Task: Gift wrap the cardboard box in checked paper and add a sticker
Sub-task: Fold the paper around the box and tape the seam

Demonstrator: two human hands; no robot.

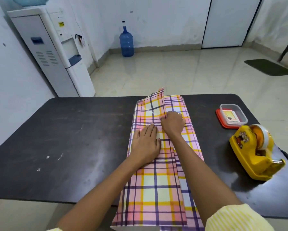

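Note:
Pink, yellow and purple checked paper (158, 185) lies folded over the cardboard box, which is fully hidden beneath it, on the dark table (64, 139). The paper overhangs the table's near edge. My left hand (145, 144) lies flat with straight fingers on the left flap, pressing it down. My right hand (172, 123) has curled fingers on the paper's seam, pinching the edge of the upper flap, whose far corner sticks up. A clear piece of tape seems to sit near the seam by my left fingers.
A yellow tape dispenser (255, 152) stands at the right of the table. Behind it sits a clear container (231, 117) with a red lid beneath it, holding cards or stickers. A water dispenser (53, 52) and a blue bottle (126, 42) stand on the floor beyond.

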